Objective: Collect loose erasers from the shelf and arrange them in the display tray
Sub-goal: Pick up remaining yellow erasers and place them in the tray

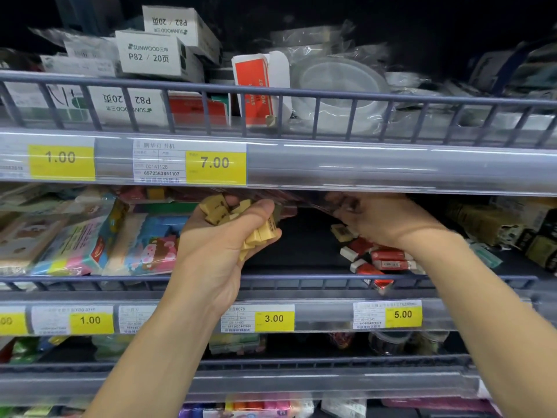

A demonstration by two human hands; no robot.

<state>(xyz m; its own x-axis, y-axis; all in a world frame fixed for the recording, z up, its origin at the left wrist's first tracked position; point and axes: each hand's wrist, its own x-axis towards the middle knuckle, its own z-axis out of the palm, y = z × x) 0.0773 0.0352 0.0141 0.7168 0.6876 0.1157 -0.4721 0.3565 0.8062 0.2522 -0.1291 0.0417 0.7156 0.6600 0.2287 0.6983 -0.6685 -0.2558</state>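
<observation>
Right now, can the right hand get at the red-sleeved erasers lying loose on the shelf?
Probably yes. The right hand hovers just above the red-sleeved erasers, and nothing lies between them. It seems to grip a clear tray, though, so it may not be free.

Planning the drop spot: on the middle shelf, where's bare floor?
Bare dark shelf floor lies between the left hand gripping small yellow erasers and the red-sleeved white erasers under the right hand. Left is crowded with colourful plastic-wrapped packs, right with dark boxes.

Small yellow erasers (238,220) sit heaped in a cupped palm. Red-sleeved white erasers (381,259) lie scattered on the dark shelf (301,245).
</observation>
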